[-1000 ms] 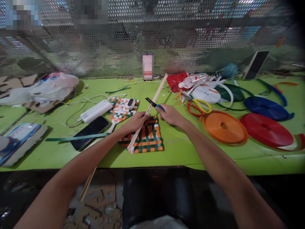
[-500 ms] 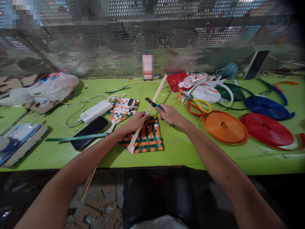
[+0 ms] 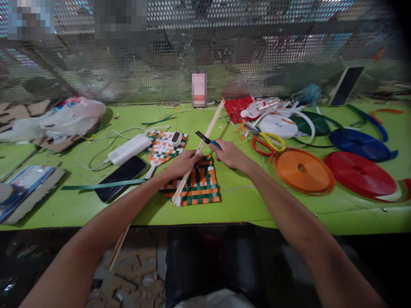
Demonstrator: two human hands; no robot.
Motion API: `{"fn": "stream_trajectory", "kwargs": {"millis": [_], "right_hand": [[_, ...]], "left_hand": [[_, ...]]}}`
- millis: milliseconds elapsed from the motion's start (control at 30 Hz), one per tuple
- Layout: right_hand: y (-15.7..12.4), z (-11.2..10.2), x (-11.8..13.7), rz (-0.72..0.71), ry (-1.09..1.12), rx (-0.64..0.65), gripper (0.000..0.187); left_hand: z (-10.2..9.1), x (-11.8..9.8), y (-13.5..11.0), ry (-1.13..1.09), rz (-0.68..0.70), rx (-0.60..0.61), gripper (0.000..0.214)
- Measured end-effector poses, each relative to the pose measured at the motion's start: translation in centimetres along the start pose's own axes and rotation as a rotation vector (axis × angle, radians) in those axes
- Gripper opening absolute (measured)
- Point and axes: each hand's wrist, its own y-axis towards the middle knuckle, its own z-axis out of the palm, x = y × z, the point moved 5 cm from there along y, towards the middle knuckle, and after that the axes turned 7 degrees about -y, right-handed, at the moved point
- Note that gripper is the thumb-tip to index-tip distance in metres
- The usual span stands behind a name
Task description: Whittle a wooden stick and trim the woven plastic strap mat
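Note:
My left hand (image 3: 188, 163) is closed around a flat wooden stick (image 3: 214, 119) that slants across a woven mat (image 3: 204, 188) of green, orange and white strips. In my right hand (image 3: 231, 153) is a utility knife (image 3: 209, 140), its dark blade lying across the stick just beyond my left fingers. The stick's lower end rests over the mat's near left corner. Behind my left hand lies a second woven piece (image 3: 160, 147) in orange and white, with a small white device (image 3: 176, 139) on it.
At right are scissors (image 3: 268, 144) and strip rolls: orange (image 3: 289, 171), red (image 3: 374, 176), blue (image 3: 359, 145) and white (image 3: 276, 126). At left lie a black phone (image 3: 128, 171), a white power bank (image 3: 130, 149) and a plastic bag (image 3: 70, 119). A perforated metal panel (image 3: 167, 64) stands behind the green table (image 3: 244, 214).

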Motion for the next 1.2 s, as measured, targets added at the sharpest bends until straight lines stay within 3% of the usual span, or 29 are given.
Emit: {"fn": "stream_trajectory", "kwargs": {"millis": [1200], "right_hand": [[-0.03, 0.03, 0.02, -0.008, -0.011, 0.002, 0.034]], "left_hand": [[-0.07, 0.00, 0.15, 0.028, 0.020, -0.005, 0.041]]}}
